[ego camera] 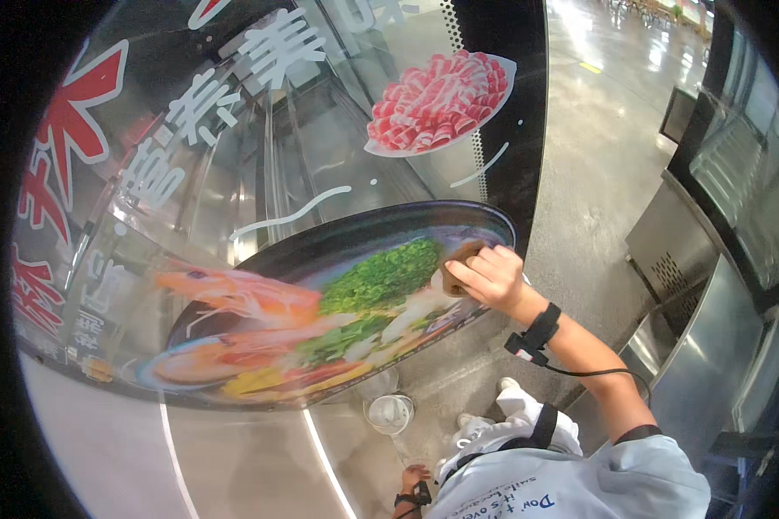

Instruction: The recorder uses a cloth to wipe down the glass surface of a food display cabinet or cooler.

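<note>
My right hand (491,277) grips a bunched brown cloth (456,269). It presses the cloth against a glass panel (376,175), at the right end of a large printed bowl of shrimp and greens (363,292). Above it on the glass is a printed plate of rolled sliced meat (438,104). My left hand (416,479) is low at the bottom, by the front of the counter (357,454). It is small and partly turned away, so I cannot make out whether its fingers hold anything.
A white bucket (389,414) stands on the floor below the panel. To the right are a steel cabinet (672,240) and a glass-fronted unit (753,162). A shiny floor (584,130) runs between them and the panel. A cable (591,373) trails from my right wrist strap.
</note>
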`<state>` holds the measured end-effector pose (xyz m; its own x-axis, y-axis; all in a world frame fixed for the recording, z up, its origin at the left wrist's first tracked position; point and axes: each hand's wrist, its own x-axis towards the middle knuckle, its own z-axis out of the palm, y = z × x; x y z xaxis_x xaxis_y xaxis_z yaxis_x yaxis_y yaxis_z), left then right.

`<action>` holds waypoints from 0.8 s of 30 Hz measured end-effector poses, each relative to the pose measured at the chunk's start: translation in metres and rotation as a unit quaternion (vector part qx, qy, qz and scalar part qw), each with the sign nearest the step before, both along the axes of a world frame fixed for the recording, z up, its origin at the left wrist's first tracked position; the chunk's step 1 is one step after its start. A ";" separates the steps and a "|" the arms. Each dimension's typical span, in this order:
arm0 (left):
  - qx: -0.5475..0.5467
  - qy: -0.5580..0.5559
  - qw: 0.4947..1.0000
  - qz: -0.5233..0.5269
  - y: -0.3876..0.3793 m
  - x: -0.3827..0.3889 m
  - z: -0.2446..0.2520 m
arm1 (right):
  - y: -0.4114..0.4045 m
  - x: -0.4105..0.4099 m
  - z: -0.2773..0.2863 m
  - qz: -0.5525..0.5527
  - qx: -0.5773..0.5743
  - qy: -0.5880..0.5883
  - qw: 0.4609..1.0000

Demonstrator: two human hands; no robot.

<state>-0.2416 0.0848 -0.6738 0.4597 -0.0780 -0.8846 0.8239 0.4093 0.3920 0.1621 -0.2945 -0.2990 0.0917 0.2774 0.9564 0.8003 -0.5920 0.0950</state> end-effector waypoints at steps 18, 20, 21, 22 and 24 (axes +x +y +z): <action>0.051 -0.005 0.998 -0.022 -0.007 0.001 0.000 | -0.018 -0.008 0.003 -0.065 0.014 0.007 0.998; 0.151 0.003 0.985 -0.087 -0.021 0.008 0.008 | -0.021 -0.011 0.019 -0.093 0.016 0.009 0.996; 0.255 0.004 0.956 -0.142 -0.027 0.014 0.018 | -0.018 -0.008 0.029 -0.103 0.032 -0.014 0.994; 0.255 0.004 0.956 -0.145 -0.022 0.022 0.016 | -0.018 -0.005 0.028 -0.107 0.032 -0.014 0.994; 0.092 -0.014 0.994 -0.062 -0.011 0.025 0.019 | -0.018 -0.007 0.021 -0.095 0.039 0.004 0.995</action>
<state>-0.2171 0.0737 -0.6550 0.4810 0.0272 -0.8763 0.8513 0.2244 0.4742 0.1548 -0.3125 -0.2776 0.1427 0.1801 0.9732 0.6732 -0.7385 0.0380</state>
